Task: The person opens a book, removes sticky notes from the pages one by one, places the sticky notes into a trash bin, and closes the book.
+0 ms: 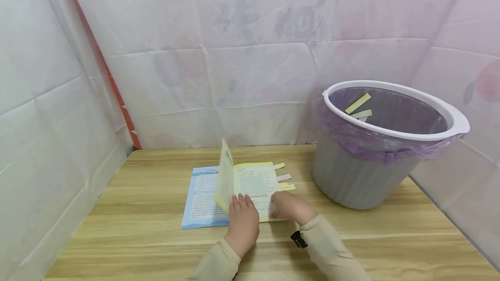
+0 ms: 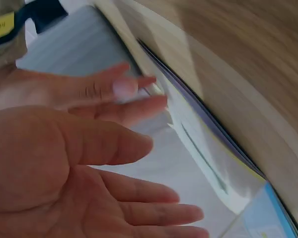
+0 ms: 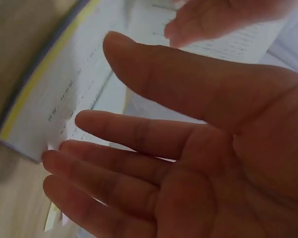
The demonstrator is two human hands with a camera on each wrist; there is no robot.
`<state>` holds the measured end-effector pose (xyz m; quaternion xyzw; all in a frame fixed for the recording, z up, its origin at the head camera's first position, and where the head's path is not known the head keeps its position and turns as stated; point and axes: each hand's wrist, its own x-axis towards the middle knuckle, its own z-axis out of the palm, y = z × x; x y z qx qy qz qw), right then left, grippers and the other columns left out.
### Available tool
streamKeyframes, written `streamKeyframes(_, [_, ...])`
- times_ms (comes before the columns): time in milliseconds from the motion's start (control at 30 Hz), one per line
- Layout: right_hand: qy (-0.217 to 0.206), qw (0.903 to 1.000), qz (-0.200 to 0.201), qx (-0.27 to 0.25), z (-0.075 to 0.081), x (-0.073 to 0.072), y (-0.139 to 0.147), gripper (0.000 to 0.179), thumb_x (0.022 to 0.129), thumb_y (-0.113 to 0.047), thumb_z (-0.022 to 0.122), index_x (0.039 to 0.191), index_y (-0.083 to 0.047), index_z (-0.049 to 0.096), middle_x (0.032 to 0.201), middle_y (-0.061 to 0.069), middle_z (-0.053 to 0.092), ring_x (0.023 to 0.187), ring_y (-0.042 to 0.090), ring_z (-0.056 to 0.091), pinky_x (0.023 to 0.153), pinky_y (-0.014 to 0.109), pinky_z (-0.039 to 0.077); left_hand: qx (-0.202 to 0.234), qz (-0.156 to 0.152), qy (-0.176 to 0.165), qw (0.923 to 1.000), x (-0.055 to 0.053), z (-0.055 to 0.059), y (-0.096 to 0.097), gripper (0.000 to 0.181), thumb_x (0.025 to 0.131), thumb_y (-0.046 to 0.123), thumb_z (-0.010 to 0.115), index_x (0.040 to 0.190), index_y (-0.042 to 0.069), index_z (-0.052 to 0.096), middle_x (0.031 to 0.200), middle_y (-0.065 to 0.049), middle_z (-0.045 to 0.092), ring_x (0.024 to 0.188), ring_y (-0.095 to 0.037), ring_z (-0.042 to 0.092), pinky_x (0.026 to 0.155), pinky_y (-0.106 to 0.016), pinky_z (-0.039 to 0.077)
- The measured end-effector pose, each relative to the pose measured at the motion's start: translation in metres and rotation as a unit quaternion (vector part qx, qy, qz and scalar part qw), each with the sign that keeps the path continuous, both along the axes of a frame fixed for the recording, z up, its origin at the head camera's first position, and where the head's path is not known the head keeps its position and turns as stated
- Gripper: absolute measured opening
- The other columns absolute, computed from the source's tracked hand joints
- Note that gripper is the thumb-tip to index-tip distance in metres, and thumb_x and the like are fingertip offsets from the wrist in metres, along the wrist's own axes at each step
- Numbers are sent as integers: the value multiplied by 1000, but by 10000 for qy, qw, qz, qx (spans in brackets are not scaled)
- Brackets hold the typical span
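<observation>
An open book (image 1: 203,194) lies on the table, with a blue-edged printed page on its left side. Some yellow-edged leaves (image 1: 225,181) stand nearly upright in its middle. On the right-hand page sits a pale green paper note (image 1: 251,185). My left hand (image 1: 243,222) lies at the foot of the raised leaves, fingers straight and pointing away from me. Beside the page's lower right edge is my right hand (image 1: 293,208); the right wrist view shows its fingers spread and nothing in the palm. Several paper strips (image 1: 287,186) stick out past the book's right edge.
A grey bin (image 1: 351,172) with a white rim and purple liner stands on the right of the wooden table (image 1: 140,211). Inside it are yellow and pale strips (image 1: 358,103). Pale printed sheets (image 1: 250,77) hang behind and at both sides.
</observation>
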<state>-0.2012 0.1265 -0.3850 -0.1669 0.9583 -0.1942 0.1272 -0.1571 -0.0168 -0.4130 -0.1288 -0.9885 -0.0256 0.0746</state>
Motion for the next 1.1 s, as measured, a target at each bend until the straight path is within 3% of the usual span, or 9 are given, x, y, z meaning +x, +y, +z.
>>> streamKeyframes(133, [45, 9995, 21, 328, -2, 7, -9, 21, 78, -4, 76, 75, 2, 56, 67, 6, 50, 63, 20, 44, 62, 38, 43, -306, 112, 101, 9994, -5, -4, -6, 45, 86, 15, 68, 120, -13, 58, 119, -29, 61, 115, -44, 57, 98, -46, 47])
streamKeyframes(600, [-108, 9983, -188, 534, 5, 10, -7, 26, 76, -6, 79, 73, 0, 55, 66, 6, 50, 61, 18, 41, 62, 36, 43, -269, -195, -437, 9985, -12, -5, -17, 35, 86, 9, 68, 110, -16, 62, 109, -30, 64, 103, -42, 63, 87, -41, 54])
streamKeyframes(733, [-36, 9984, -276, 496, 4, 7, -8, 22, 78, -6, 78, 77, 2, 57, 68, 6, 52, 61, 18, 42, 60, 34, 42, -523, -201, -458, 9974, -15, -7, -18, 26, 88, 5, 65, 107, -12, 66, 109, -27, 66, 103, -38, 64, 87, -40, 54])
streamKeyframes(800, [175, 9978, -415, 495, 2, 3, -10, 18, 80, -4, 75, 78, 3, 58, 67, 6, 52, 59, 18, 42, 57, 33, 42, -727, -235, -391, 9963, -16, -8, -17, 24, 89, 5, 63, 106, -11, 67, 108, -26, 67, 103, -36, 65, 88, -40, 54])
streamKeyframes(933, [1021, 9918, -527, 552, -6, -8, -20, 13, 81, 0, 70, 75, 2, 58, 69, 10, 53, 60, 20, 47, 52, 34, 44, -1134, -300, -230, 9928, -15, -10, -14, 23, 91, 8, 60, 105, -8, 68, 107, -25, 68, 102, -33, 66, 88, -38, 54])
streamKeyframes(1033, [1814, 9789, -43, 945, -12, -17, -31, 14, 78, -3, 74, 81, 2, 61, 78, 13, 55, 70, 25, 55, 56, 37, 50, -1190, -237, -206, 9924, -14, -11, -13, 24, 92, 10, 61, 106, -8, 68, 108, -25, 67, 102, -35, 66, 82, -36, 56])
streamKeyframes(1100, [2301, 9603, 468, 1508, -16, -22, -38, 21, 76, -8, 77, 88, 0, 61, 85, 12, 56, 76, 26, 58, 61, 36, 52, -1146, -189, -199, 9930, -14, -12, -12, 25, 92, 11, 60, 106, -9, 68, 108, -25, 67, 102, -37, 66, 77, -36, 58])
